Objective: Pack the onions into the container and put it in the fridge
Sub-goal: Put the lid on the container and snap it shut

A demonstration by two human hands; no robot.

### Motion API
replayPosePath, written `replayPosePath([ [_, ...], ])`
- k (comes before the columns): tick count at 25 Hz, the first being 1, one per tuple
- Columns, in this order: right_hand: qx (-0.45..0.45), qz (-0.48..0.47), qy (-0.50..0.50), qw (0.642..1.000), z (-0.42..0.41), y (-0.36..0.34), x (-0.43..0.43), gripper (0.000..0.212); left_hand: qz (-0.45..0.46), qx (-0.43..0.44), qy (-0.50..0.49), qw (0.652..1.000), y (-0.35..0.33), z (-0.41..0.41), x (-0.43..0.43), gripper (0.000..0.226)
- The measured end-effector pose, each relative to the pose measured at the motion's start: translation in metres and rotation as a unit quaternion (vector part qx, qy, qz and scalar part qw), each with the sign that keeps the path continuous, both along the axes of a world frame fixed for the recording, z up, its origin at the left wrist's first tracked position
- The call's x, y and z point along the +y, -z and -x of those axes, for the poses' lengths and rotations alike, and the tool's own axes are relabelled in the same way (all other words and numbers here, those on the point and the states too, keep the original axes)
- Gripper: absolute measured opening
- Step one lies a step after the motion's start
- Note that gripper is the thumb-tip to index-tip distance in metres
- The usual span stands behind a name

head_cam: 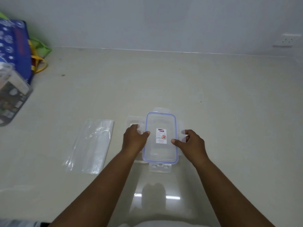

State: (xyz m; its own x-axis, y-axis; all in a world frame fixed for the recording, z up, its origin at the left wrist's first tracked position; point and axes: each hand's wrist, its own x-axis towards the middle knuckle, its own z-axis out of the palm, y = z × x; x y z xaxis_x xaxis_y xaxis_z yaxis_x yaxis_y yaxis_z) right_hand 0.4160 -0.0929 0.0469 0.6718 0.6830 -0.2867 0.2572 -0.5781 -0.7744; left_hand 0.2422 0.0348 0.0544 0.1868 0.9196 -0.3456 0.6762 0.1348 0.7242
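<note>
Container: I am seeing one clear plastic container (pixel 161 136) lying on the pale counter (pixel 213 95), centre of my view, long side running away from me
Look: it is showing a see-through rectangular top with a blue seal line around the rim and a small white label with red print in the middle; clear latch flaps are sticking out at the near and far ends
Left hand: my left hand (pixel 134 139) is curling loosely against the container's left side — thumb tip resting on the left edge, fingers bent over a clear flap there; I cannot tell how firmly it is gripping
Right hand: my right hand (pixel 190 142) is pinching the clear flap on the right side, thumb pressing at the rim
Plastic bag: one flat, clear plastic bag (pixel 91 145) is lying to the left of the container, apart from it
Far left: one blue printed bag (pixel 14 46) is standing by the wall, with one boxed package (pixel 11 95) leaning in front of it
Count: one container, one clear bag, two hands — both at the container
</note>
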Motion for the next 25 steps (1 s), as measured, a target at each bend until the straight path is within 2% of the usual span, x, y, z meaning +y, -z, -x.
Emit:
replayPosePath([
  [5,0.001,0.017,-0.035,0.999,0.040,0.007,0.037,0.070,0.020,0.023,-0.022,0.999,0.005,0.039,0.026,0.073],
  [15,-0.008,0.069,-0.033,0.997,0.068,0.023,0.051,0.077,0.053,0.025,0.001,0.998,0.025,0.068,0.041,0.076],
  [17,-0.020,0.072,-0.031,0.997,0.071,0.023,0.048,0.079,0.042,0.035,0.008,0.998,0.026,0.071,0.040,0.076],
  [19,-0.076,0.078,-0.029,0.994,0.076,0.018,0.046,0.081,-0.008,0.069,0.011,0.997,0.024,0.072,0.041,0.077],
  [22,-0.224,0.104,-0.073,0.966,0.082,0.013,0.047,0.067,-0.075,0.118,0.048,0.989,0.022,0.069,0.041,0.067],
  [23,-0.234,0.117,-0.095,0.961,0.083,0.010,0.050,0.056,-0.066,0.123,0.070,0.988,0.022,0.067,0.041,0.063],
  [25,-0.172,0.146,-0.114,0.968,0.082,0.003,0.060,0.037,-0.026,0.138,0.101,0.985,0.018,0.061,0.045,0.048],
])
